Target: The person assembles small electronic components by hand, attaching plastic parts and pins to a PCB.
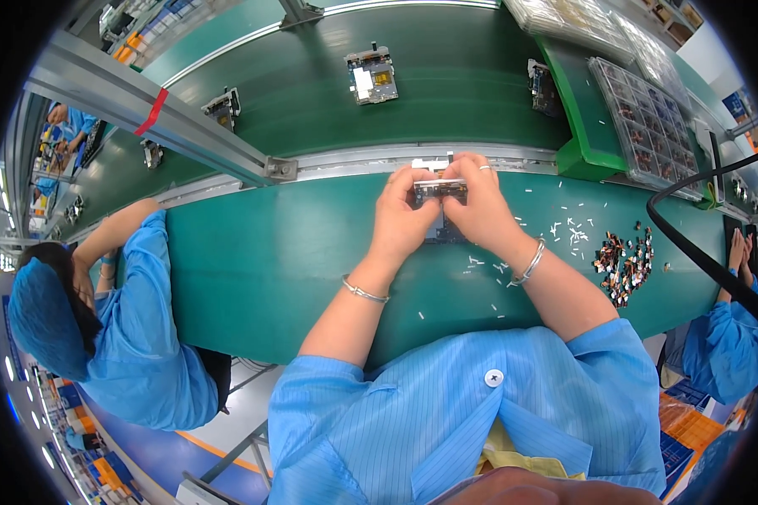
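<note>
My left hand (403, 217) and my right hand (484, 209) meet over the green tabletop, close to its far metal edge. Between them they grip a small electronic circuit assembly (440, 190), with thumbs on its near side and fingers curled around its far side. A dark flat part (443, 231) shows just below the thumbs; whether it joins the assembly I cannot tell. Small white strips (571, 234) lie scattered to the right of my hands and below them. Farther right is a heap of small black, orange and white components (623, 265).
Beyond a metal rail, a green conveyor belt (295, 80) carries several assemblies like the circuit board (372, 76). At back right, a compartment tray (644, 122) leans near a green bracket (589, 156). A black cable (682, 220) arcs on the right. Co-workers in blue sit left (135, 328) and right.
</note>
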Tool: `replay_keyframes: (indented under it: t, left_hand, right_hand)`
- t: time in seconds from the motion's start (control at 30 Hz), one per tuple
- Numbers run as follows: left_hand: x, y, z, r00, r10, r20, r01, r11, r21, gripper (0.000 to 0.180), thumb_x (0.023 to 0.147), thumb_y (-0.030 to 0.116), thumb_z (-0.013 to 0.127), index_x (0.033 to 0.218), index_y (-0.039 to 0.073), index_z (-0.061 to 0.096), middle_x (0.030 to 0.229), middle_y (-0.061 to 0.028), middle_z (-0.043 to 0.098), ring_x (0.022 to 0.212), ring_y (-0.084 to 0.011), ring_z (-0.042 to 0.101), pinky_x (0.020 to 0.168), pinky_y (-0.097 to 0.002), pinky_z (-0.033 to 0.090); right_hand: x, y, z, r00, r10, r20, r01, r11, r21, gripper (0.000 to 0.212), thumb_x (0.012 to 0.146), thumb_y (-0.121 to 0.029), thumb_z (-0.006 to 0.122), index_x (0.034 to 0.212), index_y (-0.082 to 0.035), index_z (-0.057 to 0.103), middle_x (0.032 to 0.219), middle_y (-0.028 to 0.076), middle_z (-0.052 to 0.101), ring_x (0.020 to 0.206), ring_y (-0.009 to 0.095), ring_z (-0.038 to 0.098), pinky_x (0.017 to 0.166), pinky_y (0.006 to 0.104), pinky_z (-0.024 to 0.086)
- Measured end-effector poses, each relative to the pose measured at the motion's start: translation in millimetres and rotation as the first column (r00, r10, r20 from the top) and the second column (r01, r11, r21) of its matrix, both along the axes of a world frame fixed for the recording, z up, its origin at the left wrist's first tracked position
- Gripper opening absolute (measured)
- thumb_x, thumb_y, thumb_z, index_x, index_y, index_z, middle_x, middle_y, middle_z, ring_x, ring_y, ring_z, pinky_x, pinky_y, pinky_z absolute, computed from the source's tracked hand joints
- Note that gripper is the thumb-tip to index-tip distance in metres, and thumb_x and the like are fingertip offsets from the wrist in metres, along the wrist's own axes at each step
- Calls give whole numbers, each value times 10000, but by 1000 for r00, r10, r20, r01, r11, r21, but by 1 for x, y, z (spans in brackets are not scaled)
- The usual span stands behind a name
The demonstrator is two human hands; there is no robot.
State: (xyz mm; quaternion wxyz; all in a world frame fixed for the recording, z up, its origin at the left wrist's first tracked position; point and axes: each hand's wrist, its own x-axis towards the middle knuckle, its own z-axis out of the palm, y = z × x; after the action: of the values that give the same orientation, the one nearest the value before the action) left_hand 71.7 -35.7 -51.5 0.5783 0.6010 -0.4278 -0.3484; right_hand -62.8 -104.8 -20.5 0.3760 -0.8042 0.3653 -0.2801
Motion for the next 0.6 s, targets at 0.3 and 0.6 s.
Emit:
replay_keyframes:
  t: [0.3,0.6]
  left_hand:
    - [1,7,-5,998,-42,-49,39,997,-72,412,825,-28,635,1221,48,551,1181,-25,537,920,-83,554,827,-227,472]
    - [-1,5,-30,989,142,45,-129,968,-214,592,782,-28,644,1336,61,457,1394,-123,416,1056,-218,545,886,-323,494]
  right_hand:
    - [-7,-11,-18,990,75,123,-83,995,61,294,732,-33,658,1011,-50,565,1244,171,468,1146,365,449,989,414,389]
    - [-7,-107,-12,955,-195,224,200,980,4,289,731,-35,642,1015,-21,590,1151,167,541,1105,320,526,985,369,418]
